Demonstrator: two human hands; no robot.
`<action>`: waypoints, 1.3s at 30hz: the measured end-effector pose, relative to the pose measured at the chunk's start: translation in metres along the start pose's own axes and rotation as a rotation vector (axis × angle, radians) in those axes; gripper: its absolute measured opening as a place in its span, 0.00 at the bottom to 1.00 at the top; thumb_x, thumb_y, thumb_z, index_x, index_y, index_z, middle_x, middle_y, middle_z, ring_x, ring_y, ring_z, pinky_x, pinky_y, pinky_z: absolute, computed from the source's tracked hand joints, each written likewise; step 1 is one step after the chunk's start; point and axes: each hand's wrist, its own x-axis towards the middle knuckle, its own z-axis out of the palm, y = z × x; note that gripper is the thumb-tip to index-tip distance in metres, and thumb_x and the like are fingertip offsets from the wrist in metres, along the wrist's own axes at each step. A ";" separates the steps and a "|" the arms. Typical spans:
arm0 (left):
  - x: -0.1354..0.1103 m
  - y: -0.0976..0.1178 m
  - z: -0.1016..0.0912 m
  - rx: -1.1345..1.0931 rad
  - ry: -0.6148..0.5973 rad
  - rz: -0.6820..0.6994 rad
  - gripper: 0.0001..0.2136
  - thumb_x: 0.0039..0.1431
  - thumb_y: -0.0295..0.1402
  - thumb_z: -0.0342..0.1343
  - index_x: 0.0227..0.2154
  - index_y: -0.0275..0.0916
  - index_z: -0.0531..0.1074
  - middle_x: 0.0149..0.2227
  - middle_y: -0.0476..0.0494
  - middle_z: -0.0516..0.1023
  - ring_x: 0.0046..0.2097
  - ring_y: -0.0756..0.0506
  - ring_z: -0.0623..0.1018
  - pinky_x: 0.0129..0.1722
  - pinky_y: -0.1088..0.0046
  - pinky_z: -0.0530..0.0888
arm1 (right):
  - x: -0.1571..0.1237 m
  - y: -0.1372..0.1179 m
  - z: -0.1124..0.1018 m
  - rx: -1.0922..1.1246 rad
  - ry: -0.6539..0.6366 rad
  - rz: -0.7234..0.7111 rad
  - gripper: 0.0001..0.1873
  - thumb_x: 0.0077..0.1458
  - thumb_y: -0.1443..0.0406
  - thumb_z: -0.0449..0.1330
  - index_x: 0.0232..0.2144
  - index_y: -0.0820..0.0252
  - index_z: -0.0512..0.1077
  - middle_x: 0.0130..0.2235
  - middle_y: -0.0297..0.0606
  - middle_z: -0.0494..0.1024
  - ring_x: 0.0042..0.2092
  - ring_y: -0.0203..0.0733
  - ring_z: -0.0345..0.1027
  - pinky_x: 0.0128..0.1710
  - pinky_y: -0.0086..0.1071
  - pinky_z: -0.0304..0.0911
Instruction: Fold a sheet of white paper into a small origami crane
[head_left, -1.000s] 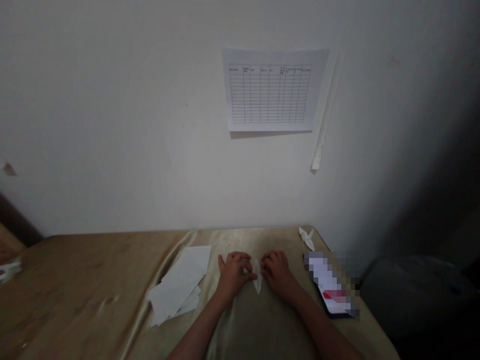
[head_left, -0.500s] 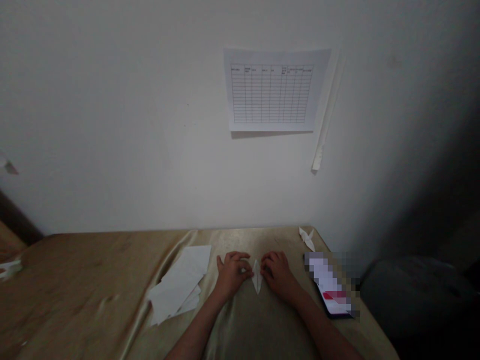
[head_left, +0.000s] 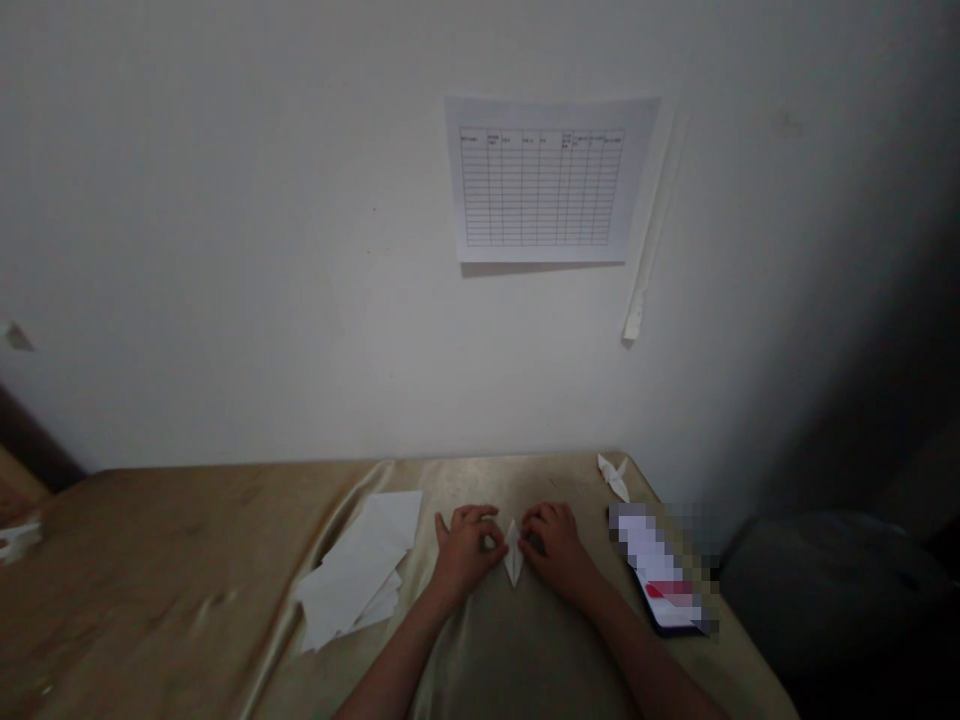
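Note:
A small white folded paper (head_left: 514,562), a narrow diamond with a crease down its middle, lies on the cloth-covered table between my hands. My left hand (head_left: 470,545) is at its left edge, thumb and fingertips curled together against the paper. From the other side, my right hand (head_left: 555,545) pinches the right edge with curled fingers. Both forearms rest along the cloth. To the left is a loose stack of white paper sheets (head_left: 360,570), fanned unevenly. A folded paper crane (head_left: 614,477) sits near the table's far right corner.
A phone (head_left: 660,575) with a lit, blurred-out screen lies near the table's right edge. The gold cloth (head_left: 187,580) has a raised wrinkle left of the sheets. Behind stands a wall with a printed table sheet (head_left: 541,190) taped up. A dark rounded object (head_left: 832,590) is at right.
My left thumb and fingers have shifted slightly around the paper's edge, and the right fingers have moved a little. The folded paper stays in place.

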 end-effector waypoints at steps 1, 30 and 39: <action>-0.001 0.000 0.000 -0.003 0.009 0.003 0.03 0.53 0.34 0.64 0.31 0.48 0.78 0.57 0.52 0.76 0.62 0.37 0.67 0.63 0.29 0.39 | 0.000 -0.001 0.000 -0.008 0.001 0.005 0.02 0.59 0.66 0.61 0.36 0.55 0.73 0.45 0.37 0.75 0.51 0.46 0.64 0.58 0.45 0.52; -0.008 0.002 -0.010 0.024 -0.025 0.050 0.03 0.52 0.39 0.68 0.29 0.58 0.82 0.60 0.58 0.73 0.63 0.34 0.65 0.63 0.29 0.38 | -0.002 0.000 0.006 -0.012 0.028 0.122 0.01 0.58 0.65 0.63 0.34 0.53 0.75 0.46 0.37 0.76 0.53 0.49 0.64 0.61 0.49 0.46; -0.009 0.004 -0.006 0.060 0.012 0.120 0.04 0.55 0.36 0.65 0.34 0.55 0.81 0.61 0.53 0.72 0.63 0.35 0.64 0.64 0.31 0.38 | -0.002 -0.005 0.000 -0.046 0.054 0.146 0.02 0.59 0.64 0.63 0.36 0.52 0.76 0.46 0.38 0.76 0.53 0.50 0.63 0.63 0.54 0.42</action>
